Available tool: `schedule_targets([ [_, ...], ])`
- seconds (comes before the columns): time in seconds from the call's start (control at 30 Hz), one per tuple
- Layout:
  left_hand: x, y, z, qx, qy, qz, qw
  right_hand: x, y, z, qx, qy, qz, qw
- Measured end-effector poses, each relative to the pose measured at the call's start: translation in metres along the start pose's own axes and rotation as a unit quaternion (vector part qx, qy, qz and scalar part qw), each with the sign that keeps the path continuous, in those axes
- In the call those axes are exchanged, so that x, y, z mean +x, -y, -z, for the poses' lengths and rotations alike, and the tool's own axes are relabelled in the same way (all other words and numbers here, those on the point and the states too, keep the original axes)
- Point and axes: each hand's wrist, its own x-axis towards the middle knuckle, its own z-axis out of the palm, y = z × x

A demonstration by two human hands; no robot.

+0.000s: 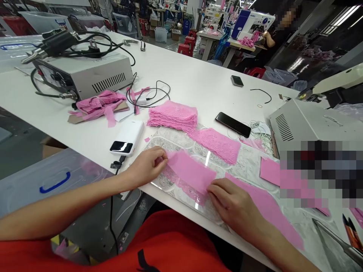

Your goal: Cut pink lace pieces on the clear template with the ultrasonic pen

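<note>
My left hand [149,164] pinches the left end of a pink fabric strip [190,172] that lies over a piece of pink lace on a clear plastic sheet [181,145]. On the strip's right end rests my right hand [231,202], fingers curled down and pressing it against the sheet. A long pink fabric piece [269,211] runs under my right wrist. Just beyond lie a single pink lace piece [217,143] and a stack of pink lace pieces [172,115].
A white power bank [127,138] sits left of my hands, a black phone [233,124] behind the lace. Grey metal boxes stand at the far left [85,75] and right [306,122]. Pink scraps [98,105] and cables [147,96] lie between. Another person sits at a sewing machine [255,22].
</note>
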Motion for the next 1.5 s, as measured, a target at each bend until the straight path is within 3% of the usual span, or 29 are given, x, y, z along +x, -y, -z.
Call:
schedule_targets([
  [0.23,-0.021,0.008,0.005,0.148,-0.024,-0.077,0.986,0.0,0.01,-0.009,0.032,0.028,0.013,0.999],
  [0.4,-0.02,0.003,0.009,0.253,-0.093,-0.184,0.945,-0.002,0.01,-0.009,0.053,0.022,0.005,0.998],
  [0.53,-0.013,0.009,0.003,0.259,-0.005,-0.297,0.919,-0.002,0.015,-0.008,0.049,0.015,0.004,0.999],
  [0.63,-0.009,0.022,-0.003,0.281,0.029,-0.315,0.906,-0.008,0.017,-0.003,0.047,0.013,-0.007,0.999],
  [0.77,-0.002,0.033,-0.003,0.276,0.021,-0.321,0.906,-0.037,0.007,0.015,0.038,-0.034,-0.078,0.996],
  [0.83,0.004,0.026,-0.006,0.26,0.026,-0.344,0.902,-0.063,-0.003,0.028,0.004,-0.077,-0.141,0.987],
  [0.93,0.02,0.0,-0.022,0.217,0.062,-0.401,0.888,-0.11,-0.017,0.047,-0.085,-0.141,-0.235,0.958],
  [1.07,0.052,-0.046,-0.063,0.157,0.156,-0.448,0.866,-0.161,-0.026,0.058,-0.148,-0.182,-0.32,0.918],
  [1.2,0.081,-0.075,-0.1,0.146,0.264,-0.466,0.832,-0.184,-0.025,0.056,-0.152,-0.209,-0.357,0.898],
  [1.3,0.09,-0.078,-0.111,0.163,0.265,-0.478,0.821,-0.189,-0.024,0.053,-0.134,-0.225,-0.365,0.893],
  [1.5,0.088,-0.07,-0.105,0.197,0.208,-0.509,0.811,-0.19,-0.025,0.051,-0.091,-0.242,-0.362,0.896],
])
